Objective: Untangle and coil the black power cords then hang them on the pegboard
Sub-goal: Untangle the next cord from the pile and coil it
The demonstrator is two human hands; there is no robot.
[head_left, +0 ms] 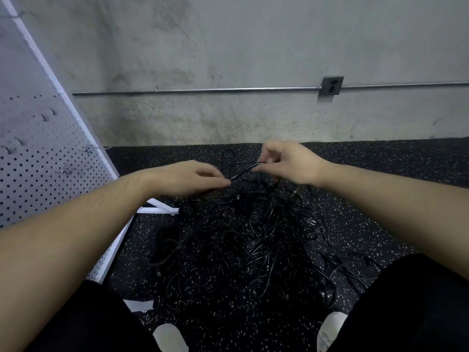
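Speckled floor point(380, 174); cord point(243, 171) between fingers point(264, 158).

A tangled heap of black power cords point(243, 240) lies on the speckled rubber floor point(380, 174), before the concrete wall point(228, 59). The perforated white pegboard point(33, 158) stands left of the heap. Both hands, left hand point(187, 177) and right hand point(286, 161), hold 1 cord above it.

Both hands reach forward over a tangled heap of black cords point(243, 240) on the speckled black floor point(380, 174). The right hand point(289, 162) pinches a cord strand point(245, 170) lifted from the heap; the left hand point(187, 177), fingers curled, meets the same strand lower down. A white pegboard point(33, 161) with metal hooks point(88, 149) leans at left. A grey outlet point(332, 85) sits on the concrete wall point(228, 47).
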